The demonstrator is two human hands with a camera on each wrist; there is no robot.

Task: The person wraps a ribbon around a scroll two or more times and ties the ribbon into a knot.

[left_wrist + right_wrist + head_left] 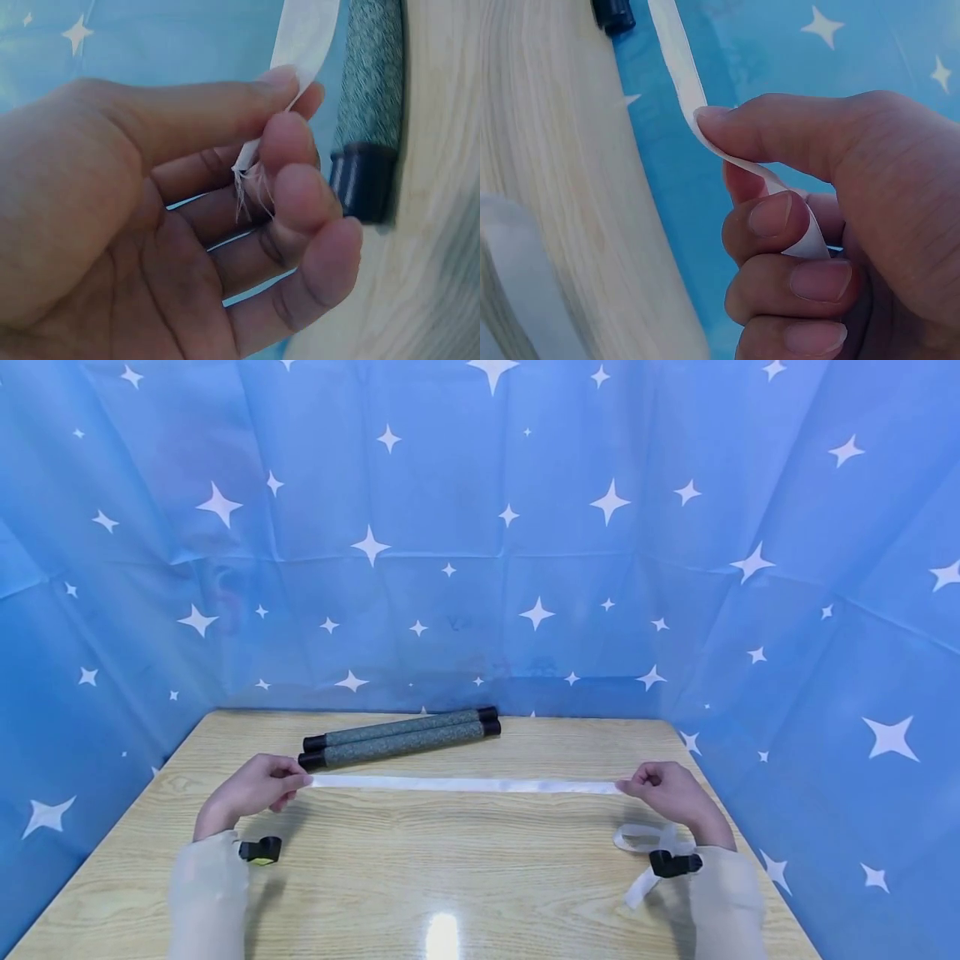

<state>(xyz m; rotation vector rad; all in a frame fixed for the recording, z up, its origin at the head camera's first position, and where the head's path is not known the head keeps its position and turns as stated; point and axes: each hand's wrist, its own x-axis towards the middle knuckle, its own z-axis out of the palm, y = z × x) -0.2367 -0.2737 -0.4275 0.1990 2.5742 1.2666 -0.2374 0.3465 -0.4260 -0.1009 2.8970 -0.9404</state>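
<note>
A white ribbon [465, 785] is stretched straight across between both hands above the table. My left hand [258, 789] pinches one end between thumb and forefinger; in the left wrist view the frayed tip of the ribbon [307, 45] pokes out below the thumb, with loose threads. My right hand [671, 792] pinches the ribbon [676, 60] further along, thumb on top, the other fingers curled. From there the ribbon's slack tail [640, 887] lies in loops on the table under the right wrist.
Two grey-green patterned rolls with black ends [405, 739] lie side by side near the table's back edge, just beyond the ribbon. The wooden table [450, 868] meets a blue star-printed curtain [450, 527] at the back and sides. Each wrist carries a small black camera [262, 850].
</note>
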